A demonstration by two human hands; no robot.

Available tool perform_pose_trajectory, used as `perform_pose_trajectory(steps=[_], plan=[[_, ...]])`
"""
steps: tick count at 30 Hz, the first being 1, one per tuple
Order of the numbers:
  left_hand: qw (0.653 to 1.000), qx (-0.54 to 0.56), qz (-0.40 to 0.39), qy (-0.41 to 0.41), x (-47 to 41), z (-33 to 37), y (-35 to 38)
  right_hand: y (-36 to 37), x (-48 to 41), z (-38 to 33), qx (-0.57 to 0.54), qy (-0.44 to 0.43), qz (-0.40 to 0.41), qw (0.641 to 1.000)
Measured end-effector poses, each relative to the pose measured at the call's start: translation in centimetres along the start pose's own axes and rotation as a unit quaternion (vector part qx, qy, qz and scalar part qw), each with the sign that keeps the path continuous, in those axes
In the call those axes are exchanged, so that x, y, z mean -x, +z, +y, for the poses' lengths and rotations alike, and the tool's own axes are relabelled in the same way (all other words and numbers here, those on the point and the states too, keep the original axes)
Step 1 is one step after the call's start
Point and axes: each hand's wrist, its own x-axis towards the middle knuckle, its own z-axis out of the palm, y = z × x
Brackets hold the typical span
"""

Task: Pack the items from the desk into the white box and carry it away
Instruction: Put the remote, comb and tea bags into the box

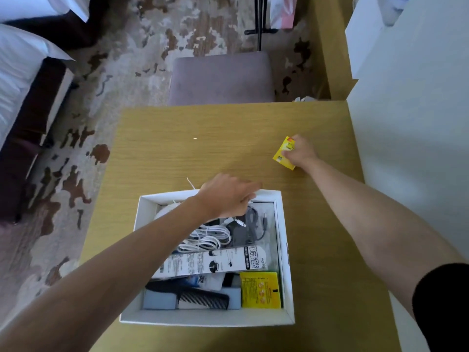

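Observation:
The white box (284, 250) stands open on the wooden desk (177, 148), near its front edge. Inside lie coiled white cables (210, 237), a grey cable (253, 219), a long white printed carton (210, 262), a black comb (200, 297) and a yellow packet (260, 289). My left hand (225, 194) hovers over the box's far rim, fingers curled downward; what it holds, if anything, is hidden. My right hand (300, 151) is out at the desk's right side, gripping a small yellow packet (283, 153) that is tilted just above the desk.
A thin white tie (190, 183) lies on the desk just beyond the box. A grey padded stool (220, 77) stands past the far edge. A white wall (411, 123) runs along the right; beds (22, 80) are on the left over patterned carpet.

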Motion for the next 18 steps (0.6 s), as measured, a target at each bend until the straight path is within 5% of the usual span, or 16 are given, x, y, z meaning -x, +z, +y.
perform_pose_trajectory(steps=[6,10,13,18], plan=[[1.000,-0.012,0.023,-0.003,0.2,0.3,0.0,-3.7,8.1,-0.9,-0.282,-0.088,0.053,0.954],[0.999,-0.041,0.018,-0.004,0.4,0.7,0.0,-6.4,16.8,-0.4,-0.367,-0.144,-0.001,0.919],[0.998,-0.045,0.032,-0.023,1.1,1.4,0.0,-6.9,22.8,0.0,-0.291,-0.203,-0.055,0.933],[0.998,0.021,-0.003,-0.061,3.2,2.1,-1.2,-5.6,29.6,-0.7,-0.013,-0.253,-0.120,0.960]])
